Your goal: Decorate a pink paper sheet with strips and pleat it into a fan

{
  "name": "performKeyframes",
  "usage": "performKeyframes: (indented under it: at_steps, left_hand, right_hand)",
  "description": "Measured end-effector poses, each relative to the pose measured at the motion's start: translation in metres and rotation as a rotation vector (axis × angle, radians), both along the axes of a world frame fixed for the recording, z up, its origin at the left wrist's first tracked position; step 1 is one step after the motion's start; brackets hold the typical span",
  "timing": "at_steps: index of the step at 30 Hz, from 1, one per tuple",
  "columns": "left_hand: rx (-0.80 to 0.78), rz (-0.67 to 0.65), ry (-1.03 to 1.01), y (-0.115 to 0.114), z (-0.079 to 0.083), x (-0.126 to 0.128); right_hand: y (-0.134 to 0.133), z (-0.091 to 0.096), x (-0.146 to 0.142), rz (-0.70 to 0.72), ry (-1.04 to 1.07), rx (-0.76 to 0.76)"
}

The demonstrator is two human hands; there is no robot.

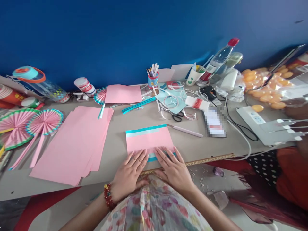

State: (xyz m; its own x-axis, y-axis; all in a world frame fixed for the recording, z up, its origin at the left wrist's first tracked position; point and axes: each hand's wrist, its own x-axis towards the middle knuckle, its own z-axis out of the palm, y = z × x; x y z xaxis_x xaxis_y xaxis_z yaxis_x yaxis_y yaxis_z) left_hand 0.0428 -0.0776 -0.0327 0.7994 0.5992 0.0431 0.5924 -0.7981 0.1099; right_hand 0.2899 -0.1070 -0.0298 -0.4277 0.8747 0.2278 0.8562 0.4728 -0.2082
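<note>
A pink paper sheet [149, 138] with a teal and white strip along its far edge lies on the grey table [115, 150] in front of me. My left hand [130, 173] lies flat on the sheet's near edge, fingers stretched out and together, pressing a fold. My right hand [172, 166] rests beside it, fingers spread flat over the same near edge, where a teal strip shows between the fingers. A red bead bracelet [108, 195] circles my left wrist. Neither hand holds anything.
A stack of pink sheets [79, 141] lies to the left, with finished pink paper fans [36, 125] beyond it. A white pen [186, 130], scissors [176, 117], teal strips [138, 105], a pen cup [153, 79], bottles and a power strip [255, 118] crowd the back and right.
</note>
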Motion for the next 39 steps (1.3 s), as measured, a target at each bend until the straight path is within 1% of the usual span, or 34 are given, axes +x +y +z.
performKeyframes:
  at_steps: [3,5,13,15,18,21,24,27,30,32,34,37,39]
  left_hand:
    - [0.032,0.013,0.009,-0.002,-0.002,-0.004]
    - [0.062,0.039,0.007,-0.003,-0.003,-0.010]
    - [0.204,0.128,0.026,-0.017,-0.003,-0.045]
    - [0.243,0.155,0.022,-0.018,-0.005,-0.049]
    - [0.285,0.169,0.004,-0.015,-0.007,-0.043]
    - [0.257,0.135,0.002,-0.008,-0.004,-0.032]
    - [0.202,0.152,0.000,-0.003,0.000,-0.028]
    - [0.166,0.158,0.000,-0.004,0.000,-0.034]
    - [0.178,0.186,-0.006,-0.005,-0.003,-0.041]
    - [0.221,0.235,-0.020,-0.001,-0.004,-0.043]
    - [0.261,0.283,-0.034,0.009,-0.004,-0.039]
    - [0.291,0.313,-0.035,0.031,-0.004,-0.029]
    - [0.319,0.327,-0.047,0.047,-0.007,-0.026]
  right_hand:
    - [-0.004,-0.003,0.014,-0.081,-0.084,0.001]
    - [-0.006,-0.005,0.022,-0.097,-0.128,0.014]
    - [-0.008,-0.009,0.027,-0.068,-0.185,0.063]
    - [-0.007,-0.010,0.029,-0.048,-0.193,0.083]
    - [-0.006,-0.012,0.030,-0.038,-0.213,0.106]
    - [-0.005,-0.013,0.029,-0.038,-0.210,0.105]
    - [-0.006,-0.013,0.027,-0.041,-0.192,0.068]
    - [-0.007,-0.013,0.026,-0.048,-0.179,0.047]
    - [-0.007,-0.013,0.029,-0.041,-0.183,0.057]
    - [-0.006,-0.013,0.030,-0.028,-0.186,0.077]
    - [-0.002,-0.013,0.027,-0.013,-0.180,0.104]
    - [0.006,-0.014,0.017,-0.009,-0.160,0.126]
    - [0.012,-0.015,0.011,-0.010,-0.148,0.121]
